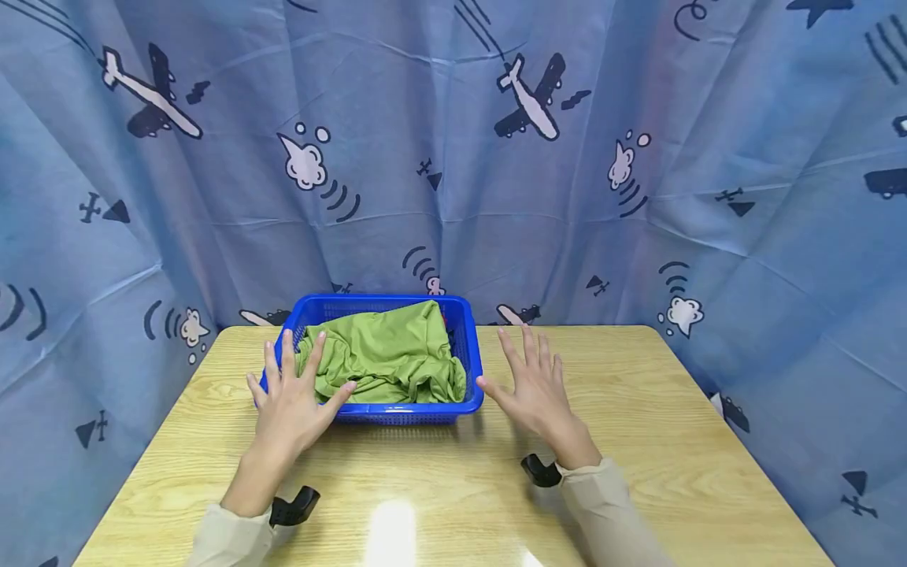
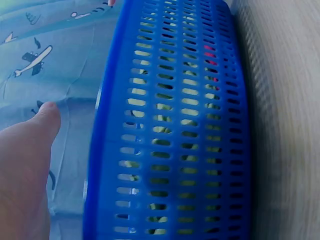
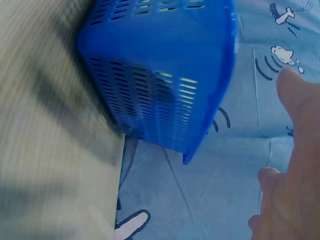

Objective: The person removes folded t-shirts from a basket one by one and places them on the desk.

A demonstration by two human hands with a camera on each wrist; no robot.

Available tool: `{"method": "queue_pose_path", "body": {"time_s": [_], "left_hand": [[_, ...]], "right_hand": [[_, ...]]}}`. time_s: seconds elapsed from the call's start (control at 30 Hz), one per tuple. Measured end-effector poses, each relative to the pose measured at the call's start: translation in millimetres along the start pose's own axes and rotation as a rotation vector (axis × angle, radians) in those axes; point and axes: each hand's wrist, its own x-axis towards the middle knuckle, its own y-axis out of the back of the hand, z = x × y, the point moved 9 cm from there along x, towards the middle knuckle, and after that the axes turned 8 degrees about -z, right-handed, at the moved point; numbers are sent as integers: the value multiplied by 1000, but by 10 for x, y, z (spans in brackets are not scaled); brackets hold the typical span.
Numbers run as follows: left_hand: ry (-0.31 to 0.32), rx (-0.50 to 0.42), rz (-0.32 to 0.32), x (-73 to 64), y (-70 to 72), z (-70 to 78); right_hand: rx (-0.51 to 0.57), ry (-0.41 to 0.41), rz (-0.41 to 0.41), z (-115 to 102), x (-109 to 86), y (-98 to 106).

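Note:
A blue perforated plastic basket (image 1: 397, 409) stands at the back of the table, left of centre. Crumpled green cloth (image 1: 383, 346) fills most of it, with a bit of red and something dark showing at its right inside. My left hand (image 1: 294, 409), fingers spread, hovers over the basket's front left corner in the head view. The right hand (image 1: 534, 394) is also spread, just off the basket's right side. Both hands hold nothing. In the left wrist view the thumb (image 2: 37, 135) is apart from the basket wall (image 2: 175, 130); the right wrist view shows a gap too.
The light wood table (image 1: 638, 441) extends in front of the basket and to its right. A blue curtain (image 1: 453, 157) printed with planes hangs behind the table and along both sides. Black wrist mounts (image 1: 294, 506) sit below the hands.

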Motion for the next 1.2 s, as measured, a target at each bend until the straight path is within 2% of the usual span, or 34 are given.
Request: {"method": "queue_pose_path", "body": {"time_s": [0.23,0.4,0.7,0.77,0.87,1.03,1.1,1.2], "left_hand": [[-35,0,-2,75,93,19],[-54,7,-9,100,161,8],[-109,-97,-65,222,231,3],[-127,-141,-88,248,231,-15],[-162,-256,-142,285,217,-43],[-236,-521,-251,363,215,-42],[-243,-600,-303,390,207,-51],[-226,-643,-374,415,175,-85]], "right_hand": [[-51,47,-16,-90,66,126],[-45,96,-26,-183,111,170],[36,147,-98,-349,200,198],[77,152,-147,-390,225,174],[153,158,-223,-446,254,124],[280,219,-303,-571,329,91],[335,260,-325,-636,380,94],[451,292,-380,-721,458,87]]}}
